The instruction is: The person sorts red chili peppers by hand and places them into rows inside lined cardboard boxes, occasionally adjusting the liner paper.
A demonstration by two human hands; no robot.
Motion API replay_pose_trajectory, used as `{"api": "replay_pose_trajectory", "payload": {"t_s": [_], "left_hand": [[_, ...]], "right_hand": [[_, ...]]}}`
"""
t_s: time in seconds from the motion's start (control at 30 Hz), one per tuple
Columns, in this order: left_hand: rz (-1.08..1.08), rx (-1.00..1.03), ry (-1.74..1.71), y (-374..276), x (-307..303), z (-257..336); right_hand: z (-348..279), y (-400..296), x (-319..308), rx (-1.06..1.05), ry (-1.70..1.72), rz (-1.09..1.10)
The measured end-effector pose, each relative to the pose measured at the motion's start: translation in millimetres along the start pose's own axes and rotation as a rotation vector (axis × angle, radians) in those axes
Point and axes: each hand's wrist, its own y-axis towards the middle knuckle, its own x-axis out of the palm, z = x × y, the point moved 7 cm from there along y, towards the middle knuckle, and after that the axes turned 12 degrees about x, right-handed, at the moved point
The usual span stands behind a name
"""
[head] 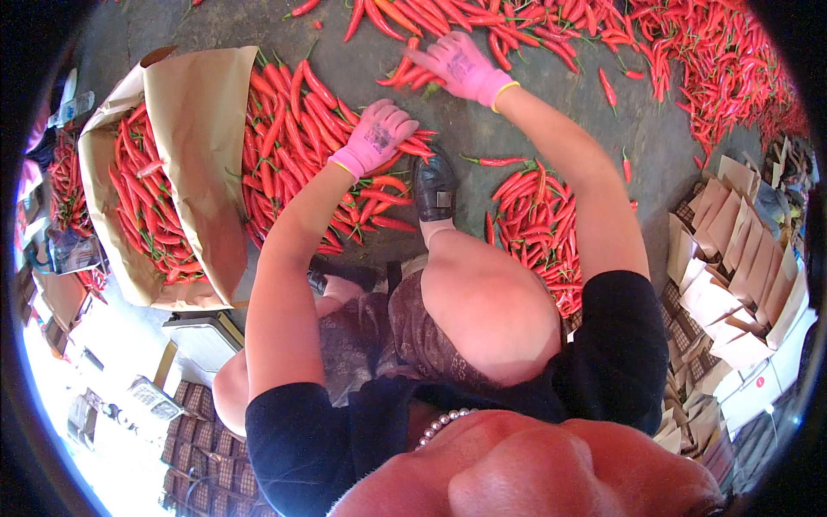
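My left hand (pixel 381 136), in a pink glove with a dark print, has its fingers curled over a few red chili peppers (pixel 417 147). Their ends stick out past my knuckles, above a black shoe. Under that forearm spreads a heap of red chili peppers (pixel 291 148) with green stems. Higher up, my right hand (pixel 462 68) wears a matching glove with a yellow cuff. Its fingers reach over a small cluster of chili peppers (pixel 404 74) on the floor; one finger is blurred. The palm is hidden, so I cannot tell whether it grips any.
A brown paper bag (pixel 194 129) lies open on the left with peppers inside. Another pepper pile (pixel 536 226) lies beside my knee. A large heap (pixel 723 71) covers the upper right floor (pixel 549 97). Folded cartons or bags (pixel 743 252) stand at the right edge.
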Motion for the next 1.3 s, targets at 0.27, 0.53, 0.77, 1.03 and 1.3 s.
{"api": "replay_pose_trajectory", "payload": {"t_s": [0.27, 0.53, 0.77, 1.03, 1.3], "left_hand": [[0.4, -0.28, -0.152, 20.6, -77.5, 2.9], [1.331, -1.369, -1.476, 25.3, 55.8, -8.9], [1.19, -1.123, -1.51, 0.7, -23.2, -10.7], [0.778, -1.3, -0.793, -161.6, -334.8, -33.2], [-0.234, -1.316, 0.448, -285.2, -354.9, -136.9]], "right_hand": [[5.5, -2.0, 7.9, 0.364, -0.008, -0.254], [24.3, -29.4, 41.3, 0.833, 1.378, -0.599], [-54.9, -17.6, -61.7, 0.61, 2.013, -0.348], [-250.6, 178.1, -186.9, -0.029, 2.321, -0.592], [-210.3, 330.8, -158.1, 0.197, 1.996, 0.26]]}}
